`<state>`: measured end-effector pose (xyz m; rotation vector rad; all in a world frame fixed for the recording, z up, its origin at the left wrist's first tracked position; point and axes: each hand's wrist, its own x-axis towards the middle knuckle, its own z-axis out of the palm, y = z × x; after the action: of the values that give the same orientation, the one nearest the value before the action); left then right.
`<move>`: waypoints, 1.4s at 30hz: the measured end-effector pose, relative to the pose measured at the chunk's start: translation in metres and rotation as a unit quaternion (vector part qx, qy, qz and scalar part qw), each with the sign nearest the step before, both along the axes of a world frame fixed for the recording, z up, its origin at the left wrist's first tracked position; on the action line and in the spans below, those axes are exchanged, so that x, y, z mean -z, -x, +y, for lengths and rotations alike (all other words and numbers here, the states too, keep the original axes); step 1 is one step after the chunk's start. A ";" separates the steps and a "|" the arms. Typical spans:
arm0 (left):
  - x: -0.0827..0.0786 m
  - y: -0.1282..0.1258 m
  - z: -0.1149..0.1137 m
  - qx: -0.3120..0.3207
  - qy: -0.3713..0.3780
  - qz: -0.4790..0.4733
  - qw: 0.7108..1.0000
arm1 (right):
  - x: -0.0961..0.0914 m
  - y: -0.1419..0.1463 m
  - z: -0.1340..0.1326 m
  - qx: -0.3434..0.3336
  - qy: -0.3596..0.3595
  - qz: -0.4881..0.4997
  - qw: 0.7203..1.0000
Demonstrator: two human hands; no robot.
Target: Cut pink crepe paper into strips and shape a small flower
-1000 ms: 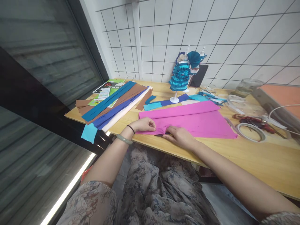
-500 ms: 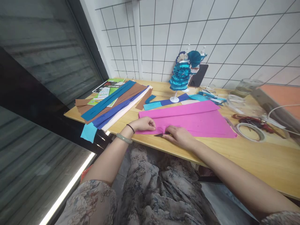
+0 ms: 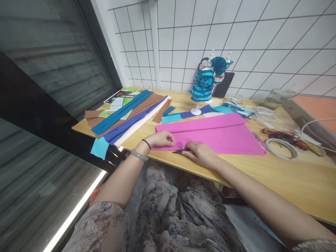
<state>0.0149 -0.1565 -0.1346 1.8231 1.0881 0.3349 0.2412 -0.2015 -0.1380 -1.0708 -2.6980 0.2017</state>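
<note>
A large sheet of pink crepe paper (image 3: 220, 134) lies along the front of the table, its far edge folded over in a band. My left hand (image 3: 164, 139) is closed, thumb and fingers pinching the paper near its left end. To the right of it, my right hand (image 3: 201, 152) rests at the sheet's near edge, closed around dark scissors (image 3: 178, 152). Their pointed blades stick out leftward along that edge; the handles are mostly hidden under the fingers. Between both hands the paper is slightly puckered.
Blue, brown, purple and white paper strips (image 3: 126, 113) lie at left over a green booklet (image 3: 131, 91). Behind the pink sheet stands a blue paper-fan ornament (image 3: 203, 85), near a phone (image 3: 223, 85). A tape roll (image 3: 295, 153) and an orange-topped box (image 3: 317, 110) are at right.
</note>
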 end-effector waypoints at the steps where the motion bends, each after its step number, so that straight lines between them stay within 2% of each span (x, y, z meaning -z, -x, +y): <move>1: 0.000 0.000 0.000 -0.001 0.005 -0.005 1.000 | 0.000 0.001 0.000 0.000 0.001 0.002 1.000; 13: -0.001 0.000 -0.001 0.001 0.006 -0.027 1.000 | -0.001 0.012 0.002 0.008 -0.006 -0.002 1.000; 22: 0.003 0.000 0.000 -0.004 0.013 -0.025 1.000 | 0.002 0.008 0.001 0.011 -0.004 -0.004 1.000; 34: 0.009 0.002 0.004 0.006 0.013 -0.039 0.999 | 0.000 0.019 0.000 0.014 -0.008 -0.019 1.000; 42: 0.006 0.001 0.003 0.002 0.007 -0.036 0.999 | -0.001 0.018 -0.003 0.011 -0.016 -0.017 1.000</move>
<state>0.0140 -0.1536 -0.1401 1.7875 1.0332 0.3875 0.2228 -0.2041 -0.1374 -1.1039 -2.7093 0.1366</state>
